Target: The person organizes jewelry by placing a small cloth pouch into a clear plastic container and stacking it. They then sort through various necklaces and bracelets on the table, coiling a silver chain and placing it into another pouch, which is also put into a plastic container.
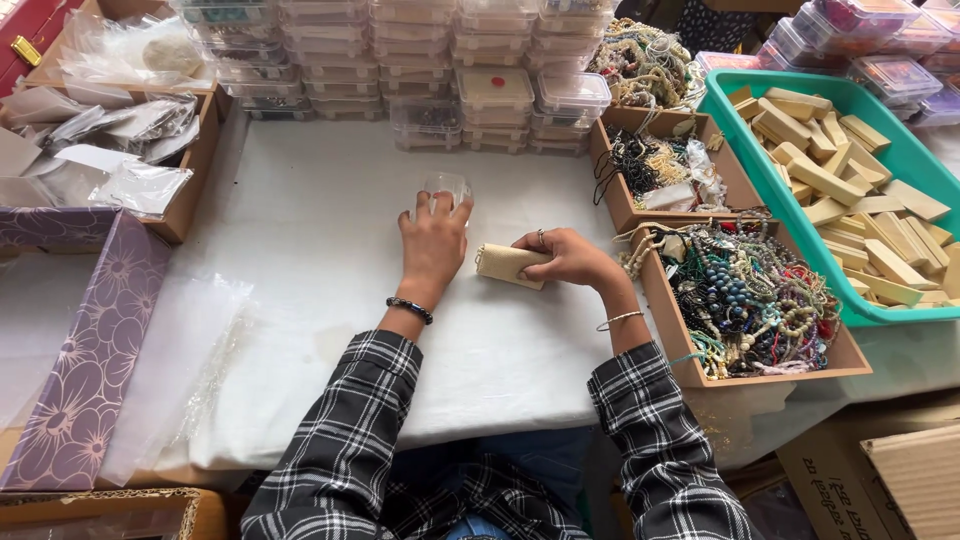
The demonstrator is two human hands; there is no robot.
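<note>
My left hand [433, 240] rests on the white table cover [300, 230], its fingers on a small clear plastic box [446, 187] just ahead of it. A dark bead bracelet circles that wrist. My right hand [570, 257] grips one end of a small beige fabric roll [508, 265] lying on the cloth between both hands. It wears a ring and a thin bangle. Both sleeves are black-and-white plaid.
Stacks of clear lidded boxes [420, 60] line the far edge. Right: two cardboard trays of bead bracelets [745, 300] and necklaces [660, 165], then a teal tub of beige fabric rolls [850, 190]. Left: a purple floral box [85, 350], plastic bags [110, 140] in cartons.
</note>
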